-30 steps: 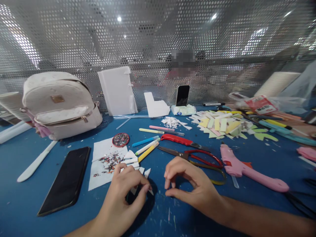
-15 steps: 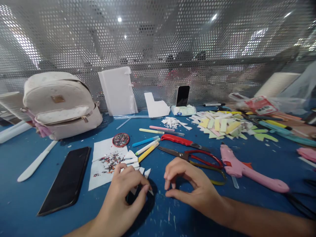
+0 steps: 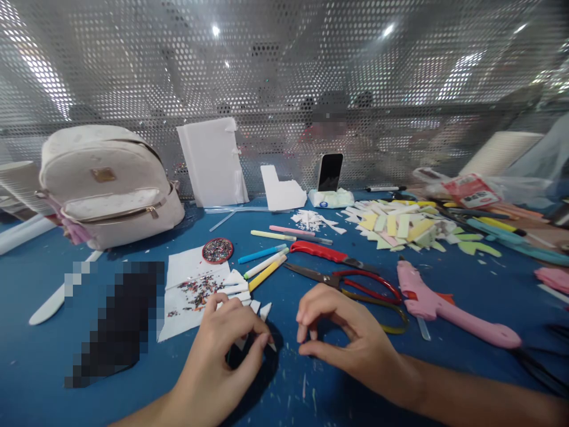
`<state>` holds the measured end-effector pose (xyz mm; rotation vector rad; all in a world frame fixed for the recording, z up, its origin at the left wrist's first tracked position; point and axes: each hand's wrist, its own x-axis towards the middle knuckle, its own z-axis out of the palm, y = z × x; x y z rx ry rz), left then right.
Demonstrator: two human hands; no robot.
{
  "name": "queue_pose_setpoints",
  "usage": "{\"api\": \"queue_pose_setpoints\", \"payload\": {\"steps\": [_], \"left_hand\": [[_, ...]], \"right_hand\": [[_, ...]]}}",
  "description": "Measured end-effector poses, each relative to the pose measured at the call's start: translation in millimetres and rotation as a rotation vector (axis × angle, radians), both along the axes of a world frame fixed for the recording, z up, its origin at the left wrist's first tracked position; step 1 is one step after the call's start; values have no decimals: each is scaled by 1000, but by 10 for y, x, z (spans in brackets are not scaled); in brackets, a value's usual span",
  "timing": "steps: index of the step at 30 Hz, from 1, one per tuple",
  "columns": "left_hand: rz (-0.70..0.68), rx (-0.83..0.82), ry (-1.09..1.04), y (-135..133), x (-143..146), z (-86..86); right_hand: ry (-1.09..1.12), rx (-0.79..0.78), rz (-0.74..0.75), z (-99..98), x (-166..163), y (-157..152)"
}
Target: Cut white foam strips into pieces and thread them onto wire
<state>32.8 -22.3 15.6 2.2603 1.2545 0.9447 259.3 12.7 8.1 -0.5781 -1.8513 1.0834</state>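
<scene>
At the lower centre, my left hand [image 3: 226, 350] is closed with thumb and index finger together. White pointed pieces [image 3: 237, 289] fan out from behind and under its fingers, and one white tip shows beside the thumb. Whether these pieces are joined is hidden by the hand. A short gap to the right, my right hand [image 3: 344, 329] is curled with its fingertips close to the thumb. Something tiny and dark may be between them, too small to name. Scissors [image 3: 311, 273] with red and yellowish handles lie just beyond the right hand. Under the left fingers' far side is a white sheet [image 3: 178, 314] with dark and coloured bits.
A red lid of beads [image 3: 217, 251], several markers [image 3: 269, 271] and a red-handled knife [image 3: 317, 251] lie ahead. To the right are a pink glue gun [image 3: 453, 308] and a paper-strip pile [image 3: 395, 222]. A pale backpack [image 3: 106, 184] and a pixelated dark shape [image 3: 120, 320] are left.
Both hands keep almost the same pose and place. The view has shifted very slightly, and the black phone at left is now covered by blocky pixels.
</scene>
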Motion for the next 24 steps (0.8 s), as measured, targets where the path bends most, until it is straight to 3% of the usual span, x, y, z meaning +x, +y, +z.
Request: {"api": "queue_pose_setpoints", "payload": {"steps": [24], "left_hand": [[-6, 25, -14, -5, -3, 10]], "right_hand": [[42, 89, -81, 67, -10, -8]]}}
